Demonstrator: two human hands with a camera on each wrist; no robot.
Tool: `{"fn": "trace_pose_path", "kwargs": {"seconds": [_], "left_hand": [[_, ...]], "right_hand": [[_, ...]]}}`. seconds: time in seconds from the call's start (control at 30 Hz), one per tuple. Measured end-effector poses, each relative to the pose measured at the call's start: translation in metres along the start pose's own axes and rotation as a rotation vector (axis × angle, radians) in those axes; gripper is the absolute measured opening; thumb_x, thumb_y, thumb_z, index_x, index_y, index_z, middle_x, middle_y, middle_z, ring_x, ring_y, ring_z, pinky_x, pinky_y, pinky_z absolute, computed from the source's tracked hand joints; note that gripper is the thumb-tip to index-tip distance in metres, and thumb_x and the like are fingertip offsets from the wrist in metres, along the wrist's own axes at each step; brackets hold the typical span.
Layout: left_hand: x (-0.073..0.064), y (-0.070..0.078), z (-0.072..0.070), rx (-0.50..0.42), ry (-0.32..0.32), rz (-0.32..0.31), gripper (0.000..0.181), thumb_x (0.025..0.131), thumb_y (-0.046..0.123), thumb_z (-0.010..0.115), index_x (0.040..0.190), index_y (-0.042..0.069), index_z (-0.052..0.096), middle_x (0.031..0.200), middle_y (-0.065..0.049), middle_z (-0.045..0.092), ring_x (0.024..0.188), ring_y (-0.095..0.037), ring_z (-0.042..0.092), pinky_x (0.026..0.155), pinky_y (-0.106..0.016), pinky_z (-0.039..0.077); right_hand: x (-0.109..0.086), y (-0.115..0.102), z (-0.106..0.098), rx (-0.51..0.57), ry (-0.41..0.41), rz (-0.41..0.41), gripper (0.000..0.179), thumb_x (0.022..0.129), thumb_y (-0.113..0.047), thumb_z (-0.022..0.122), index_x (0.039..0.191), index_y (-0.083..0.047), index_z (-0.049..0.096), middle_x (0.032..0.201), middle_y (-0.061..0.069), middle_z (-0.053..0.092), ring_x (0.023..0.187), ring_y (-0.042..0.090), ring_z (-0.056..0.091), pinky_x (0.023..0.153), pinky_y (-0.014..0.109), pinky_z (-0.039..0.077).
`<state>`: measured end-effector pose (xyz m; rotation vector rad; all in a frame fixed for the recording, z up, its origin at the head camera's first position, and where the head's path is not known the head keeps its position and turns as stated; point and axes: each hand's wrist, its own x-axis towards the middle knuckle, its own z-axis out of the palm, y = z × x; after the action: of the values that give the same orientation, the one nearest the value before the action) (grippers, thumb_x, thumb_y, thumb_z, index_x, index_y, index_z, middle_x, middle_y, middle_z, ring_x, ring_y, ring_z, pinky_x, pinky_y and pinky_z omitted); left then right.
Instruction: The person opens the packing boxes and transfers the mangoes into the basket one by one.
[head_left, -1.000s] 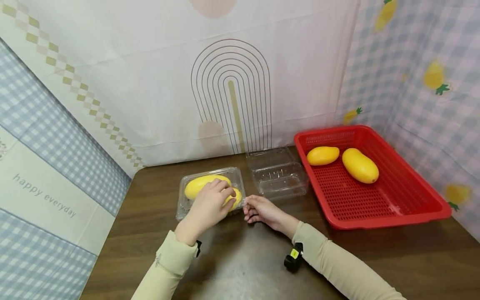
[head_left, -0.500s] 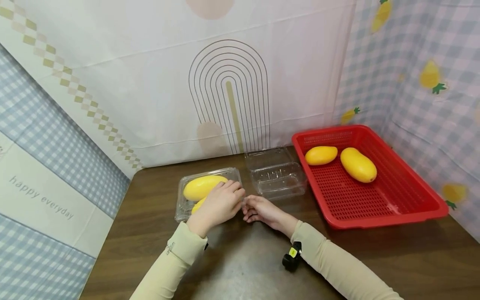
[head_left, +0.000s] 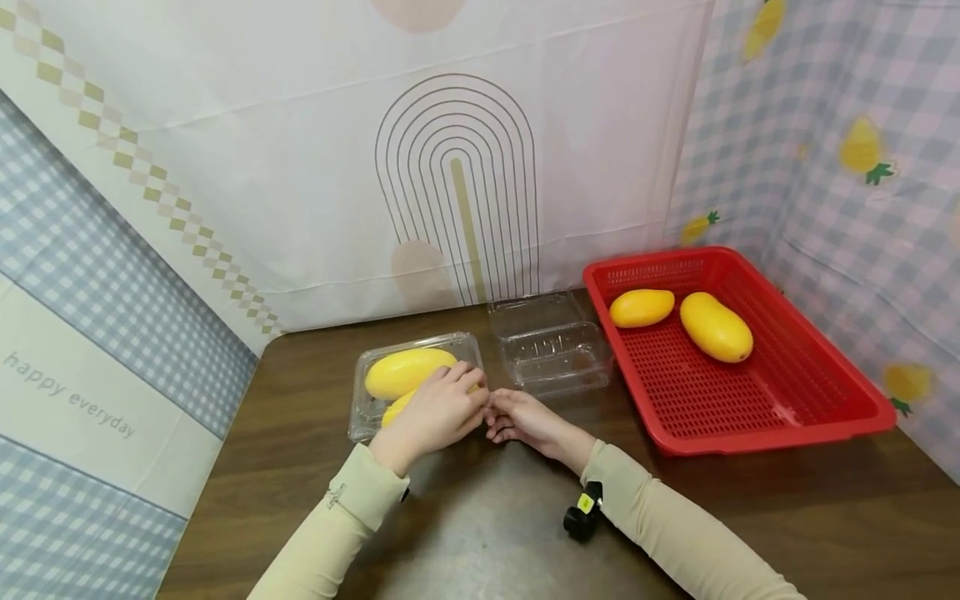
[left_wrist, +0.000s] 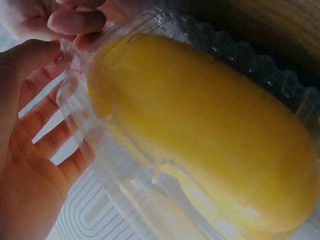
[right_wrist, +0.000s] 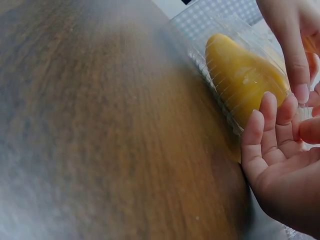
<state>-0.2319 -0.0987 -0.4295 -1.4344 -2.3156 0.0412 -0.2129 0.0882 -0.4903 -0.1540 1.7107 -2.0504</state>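
A clear plastic clamshell box [head_left: 358,396] lies on the left of the table with two yellow mangoes inside, the far mango [head_left: 408,372] and the near mango [head_left: 396,408]. Clear plastic covers the near mango in both wrist views. My left hand [head_left: 438,410] reaches over the box and pinches its right edge, thumb on the plastic rim and fingers beyond it. From the other side, my right hand [head_left: 531,427] pinches the same edge between thumb and forefinger, its other fingers loosely curled. The fingertips of both hands meet close together there.
An open clear clamshell box [head_left: 557,360] stands behind the hands. To the right sits a red plastic basket [head_left: 705,417] holding a smaller mango [head_left: 641,308] and a larger mango [head_left: 716,327]. A patterned cloth hangs behind the brown wooden table [head_left: 480,542].
My left hand has moved right, from over the near mango to the box's right edge, beside my right hand. My right hand has stayed at that edge.
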Motion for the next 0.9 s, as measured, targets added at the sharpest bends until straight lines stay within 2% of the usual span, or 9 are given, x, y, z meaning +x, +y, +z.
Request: {"fn": "trace_pose_path", "kwargs": {"seconds": [0.13, 0.27, 0.6, 0.9], "left_hand": [[0.001, 0.001, 0.003, 0.059, 0.008, 0.023, 0.012, 0.092, 0.028, 0.071, 0.095, 0.016, 0.070, 0.098, 0.001, 0.060, 0.101, -0.024, 0.054, 0.082, -0.039, 0.046], [0.001, 0.002, 0.005, 0.066, 0.032, 0.027, 0.012, 0.092, 0.025, 0.072, 0.095, 0.014, 0.068, 0.097, 0.000, 0.059, 0.100, -0.025, 0.054, 0.080, -0.040, 0.045], [-0.003, 0.005, 0.017, 0.117, 0.022, 0.018, 0.014, 0.096, 0.023, 0.064, 0.099, 0.010, 0.062, 0.104, -0.005, 0.058, 0.107, -0.031, 0.052, 0.082, -0.045, 0.044], [-0.006, 0.009, 0.023, 0.192, 0.069, 0.013, 0.019, 0.096, 0.027, 0.064, 0.099, 0.009, 0.059, 0.103, -0.007, 0.057, 0.112, -0.035, 0.053, 0.084, -0.048, 0.045]], "right_hand": [[0.000, 0.000, 0.000, 0.004, 0.001, -0.008, 0.021, 0.108, -0.014, 0.037, 0.095, -0.010, 0.053, 0.080, 0.001, 0.057, 0.070, 0.012, 0.060, 0.067, 0.025, 0.051], [-0.001, -0.001, 0.000, 0.002, 0.004, -0.015, 0.023, 0.110, -0.017, 0.038, 0.094, -0.010, 0.053, 0.079, 0.000, 0.057, 0.070, 0.012, 0.060, 0.067, 0.025, 0.051], [-0.001, 0.001, 0.002, 0.003, 0.019, -0.022, 0.026, 0.111, -0.021, 0.038, 0.092, -0.011, 0.053, 0.077, -0.001, 0.057, 0.068, 0.012, 0.058, 0.066, 0.025, 0.051], [-0.002, 0.003, 0.005, 0.006, 0.050, -0.025, 0.027, 0.110, -0.023, 0.042, 0.088, -0.011, 0.052, 0.074, 0.000, 0.057, 0.066, 0.012, 0.059, 0.064, 0.025, 0.051]]}}
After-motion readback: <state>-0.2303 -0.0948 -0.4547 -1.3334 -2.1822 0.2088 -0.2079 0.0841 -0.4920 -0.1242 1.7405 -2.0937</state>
